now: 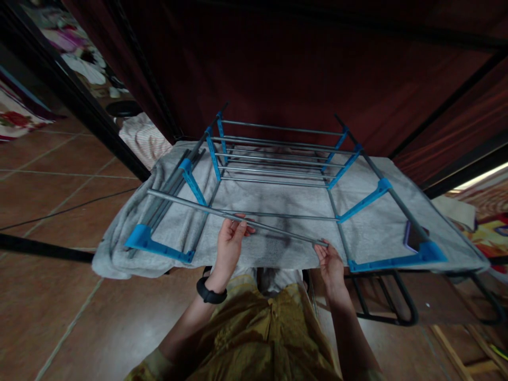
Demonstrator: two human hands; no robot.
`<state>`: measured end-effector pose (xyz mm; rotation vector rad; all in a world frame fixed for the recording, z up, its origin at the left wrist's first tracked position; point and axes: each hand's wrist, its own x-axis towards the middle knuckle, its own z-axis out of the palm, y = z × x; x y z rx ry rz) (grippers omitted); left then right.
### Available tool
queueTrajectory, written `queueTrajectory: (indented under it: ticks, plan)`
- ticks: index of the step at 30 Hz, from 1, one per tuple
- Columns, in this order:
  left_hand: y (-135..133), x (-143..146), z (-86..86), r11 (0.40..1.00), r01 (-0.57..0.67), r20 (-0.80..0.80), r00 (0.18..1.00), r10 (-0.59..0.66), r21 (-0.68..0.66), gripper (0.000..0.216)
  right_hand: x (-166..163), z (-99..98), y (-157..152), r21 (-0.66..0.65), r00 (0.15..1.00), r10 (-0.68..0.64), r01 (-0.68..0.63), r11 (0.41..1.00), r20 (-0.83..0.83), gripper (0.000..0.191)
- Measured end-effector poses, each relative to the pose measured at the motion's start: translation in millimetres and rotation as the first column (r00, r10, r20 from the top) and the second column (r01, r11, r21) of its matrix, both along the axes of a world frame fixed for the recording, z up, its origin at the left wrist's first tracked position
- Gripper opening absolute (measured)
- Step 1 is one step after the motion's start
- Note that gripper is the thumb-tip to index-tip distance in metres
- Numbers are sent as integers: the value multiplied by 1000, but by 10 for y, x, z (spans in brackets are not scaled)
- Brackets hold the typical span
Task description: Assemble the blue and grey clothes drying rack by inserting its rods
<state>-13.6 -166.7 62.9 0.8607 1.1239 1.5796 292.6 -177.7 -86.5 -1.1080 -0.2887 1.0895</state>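
A thin grey metal tube slants across the front of a half-built rack. My left hand pinches it near its middle, and my right hand holds its right end between thumb and fingers. Beyond the tube lies the rack, with blue plastic brackets on long side poles and several grey cross tubes at its far part. The nearest blue brackets, at left and at right, have no cross tube between them. Several loose tubes lie at the left, partly behind the rack's side.
A grey blanket covers the surface under the rack. A phone rests near the right bracket. Dark red curtains hang behind, with black frame posts at both sides. A black metal-framed chair stands at the lower right.
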Motion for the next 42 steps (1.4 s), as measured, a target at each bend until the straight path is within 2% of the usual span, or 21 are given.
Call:
queueTrajectory:
  ticks: [7,17,23,32,42]
  plan:
    - [14,8,-148,1000,15,-95,995,-13,23,30,20,-9,-12,-1,999,28,-28,1000,29,18]
    - [22,35,-217,999,32,-115,993,-29,27,28,-15,32,10,-33,984,110,-106,994,140,32]
    - [26,26,-219,999,24,-113,993,-21,29,29,-16,2,7,-32,973,152,-149,988,172,37]
    - [-24,108,-185,997,72,-75,995,-72,2,29,-2,-31,16,-81,944,240,-227,970,228,42]
    - [-20,102,-225,998,58,-77,995,-57,14,26,-44,-4,-27,-28,956,152,-150,988,249,40]
